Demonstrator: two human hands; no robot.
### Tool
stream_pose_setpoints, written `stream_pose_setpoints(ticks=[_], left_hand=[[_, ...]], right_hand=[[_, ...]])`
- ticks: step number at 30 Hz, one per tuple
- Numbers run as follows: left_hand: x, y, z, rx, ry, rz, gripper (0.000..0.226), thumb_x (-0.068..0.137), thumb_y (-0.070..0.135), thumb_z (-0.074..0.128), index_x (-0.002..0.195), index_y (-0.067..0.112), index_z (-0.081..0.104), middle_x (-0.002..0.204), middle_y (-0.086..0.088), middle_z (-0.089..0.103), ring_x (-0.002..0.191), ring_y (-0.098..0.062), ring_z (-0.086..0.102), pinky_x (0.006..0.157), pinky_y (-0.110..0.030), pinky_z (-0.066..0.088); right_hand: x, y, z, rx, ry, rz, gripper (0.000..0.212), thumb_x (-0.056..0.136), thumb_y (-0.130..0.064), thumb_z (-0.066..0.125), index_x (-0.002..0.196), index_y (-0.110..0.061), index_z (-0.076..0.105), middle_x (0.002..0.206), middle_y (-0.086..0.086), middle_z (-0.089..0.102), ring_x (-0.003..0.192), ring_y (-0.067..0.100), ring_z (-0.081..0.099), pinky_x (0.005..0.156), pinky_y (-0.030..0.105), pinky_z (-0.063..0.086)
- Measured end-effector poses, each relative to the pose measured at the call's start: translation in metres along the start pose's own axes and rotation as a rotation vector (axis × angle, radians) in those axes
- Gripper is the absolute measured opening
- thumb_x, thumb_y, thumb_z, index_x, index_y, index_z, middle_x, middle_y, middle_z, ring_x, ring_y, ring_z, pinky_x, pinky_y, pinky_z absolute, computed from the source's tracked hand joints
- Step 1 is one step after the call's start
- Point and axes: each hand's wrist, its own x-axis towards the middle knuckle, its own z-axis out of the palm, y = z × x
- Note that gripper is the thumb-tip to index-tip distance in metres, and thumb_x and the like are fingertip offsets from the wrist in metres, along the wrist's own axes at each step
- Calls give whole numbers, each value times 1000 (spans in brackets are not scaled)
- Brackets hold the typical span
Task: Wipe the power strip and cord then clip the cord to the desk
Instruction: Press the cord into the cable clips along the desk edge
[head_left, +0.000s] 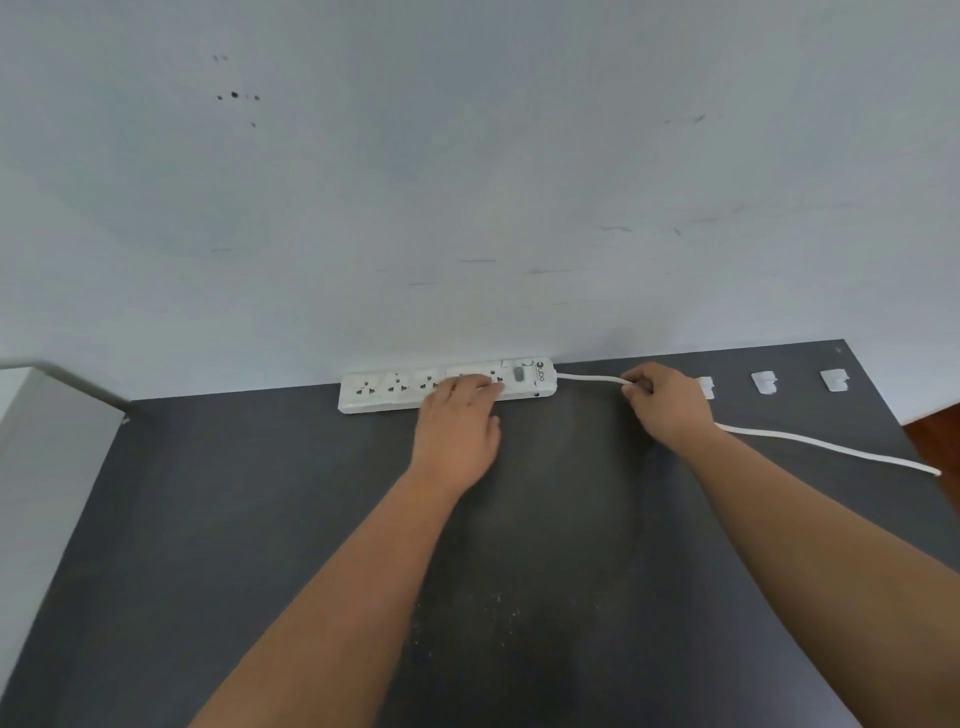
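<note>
A white power strip (387, 391) lies along the back edge of the dark desk (260, 519), against the wall. My left hand (457, 426) rests flat on its right half, fingers together, pressing down on it. The white cord (589, 379) leaves the strip's right end. My right hand (667, 402) is closed around the cord a short way from the strip. Past that hand the cord (831, 446) trails right to the desk's edge. Three white cable clips (763, 382) sit in a row near the back edge, the nearest (706, 387) partly hidden behind my right hand.
A pale wall (467, 182) with scuff marks rises right behind the desk. A light grey cabinet or box (47, 441) stands at the desk's left edge. The desk's right edge (909, 441) drops to a brown floor.
</note>
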Motion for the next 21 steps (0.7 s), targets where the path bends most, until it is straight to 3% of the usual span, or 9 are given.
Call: stream_pose_setpoints(ticks=[2,5,10,15,17,19,21], left_hand=[[4,35,16,-17,-132,52,56,93,33,45,146,20,33,153,1,34,139,-25,30,116,-41,24],[6,61,36,65,-267,-1,67,97,45,31,153,21,2,162,6,1,148,-24,3,120,-47,5],[0,66,41,121,-298,-66,67,98,49,22,151,25,-12,160,12,-16,148,-18,-10,119,-53,-2],[3,65,41,144,-265,-61,65,98,47,24,152,25,-5,161,11,-7,148,-20,-2,119,-50,4],[10,72,40,138,-221,-75,61,98,43,28,152,22,9,161,6,8,146,-24,11,119,-47,11],[20,84,39,114,-164,-147,53,97,37,33,146,16,27,154,-2,27,138,-29,28,115,-45,21],[34,98,37,83,-121,-256,46,95,32,39,136,12,41,143,-8,39,127,-33,38,109,-46,29]], right_hand=[[-1,-1,-1,-22,-6,2,17,92,-26,53,104,-22,64,101,4,71,96,25,62,82,34,50],[-3,0,-3,-60,-12,-22,17,92,-27,51,105,-24,63,100,5,71,95,26,62,80,35,52],[-12,12,-18,-121,-121,-46,17,92,-32,52,107,-25,52,92,1,63,95,27,58,80,40,52],[-29,66,-43,-104,-52,-67,10,91,-35,55,101,-33,55,100,-7,71,97,26,62,87,40,49],[-30,82,-48,-137,23,-52,10,91,-37,55,99,-37,61,89,-15,69,101,23,56,93,36,37],[-28,85,-47,-135,83,-34,12,92,-35,55,98,-37,64,79,-20,61,100,21,51,89,35,26],[-27,83,-41,-125,119,-29,12,92,-33,55,97,-36,65,84,-16,67,99,20,50,87,34,23]])
